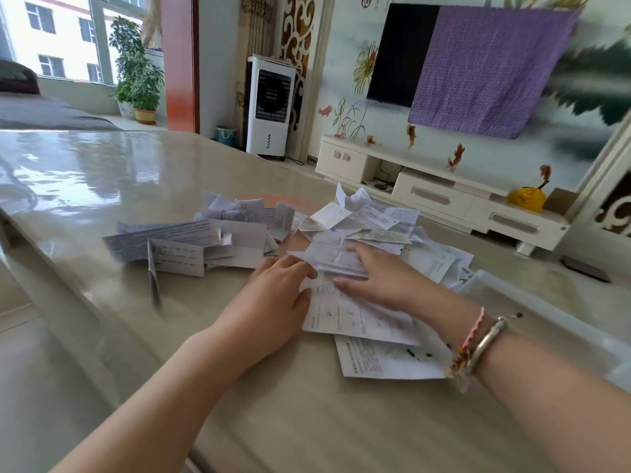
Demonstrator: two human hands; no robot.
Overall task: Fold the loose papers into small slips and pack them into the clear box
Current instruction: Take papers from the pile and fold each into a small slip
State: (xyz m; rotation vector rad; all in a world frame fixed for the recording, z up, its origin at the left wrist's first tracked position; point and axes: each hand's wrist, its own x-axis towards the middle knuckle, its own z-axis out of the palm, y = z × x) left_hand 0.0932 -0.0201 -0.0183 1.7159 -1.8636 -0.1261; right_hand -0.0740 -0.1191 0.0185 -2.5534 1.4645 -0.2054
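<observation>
Both grips work the same printed white paper sheet (pixel 345 312). On its left edge the left hand (pixel 273 298) pinches the sheet, thumb on top and fingers curled against the margin. Flat on the sheet's upper part lies the right hand (pixel 379 271), fingers straight and pressing down without closing on anything; its wrist carries a silver metal bangle (pixel 486 343) and a pink and red cord bracelet (pixel 469 339). A second printed white sheet (pixel 386 361) lies under the first, nearer the near edge of the table.

Beyond the right hand's fingers sits a loose heap of crumpled white paper leaflets (pixel 368 223), reaching toward the far edge of the glossy beige table (pixel 102 172). Left of that heap, apart from the hands, lies a cluster of folded white paper slips (pixel 205 240), some standing on edge. At the table's right edge, just beside the heap, a clear plastic box (pixel 532 302) shows only as a pale see-through rim and wall; what it contains cannot be made out.

Past the table stand a white floor air cooler (pixel 269 107), a cream television cabinet (pixel 437 196) and a wall television half draped in purple patterned cloth (pixel 488 70).
</observation>
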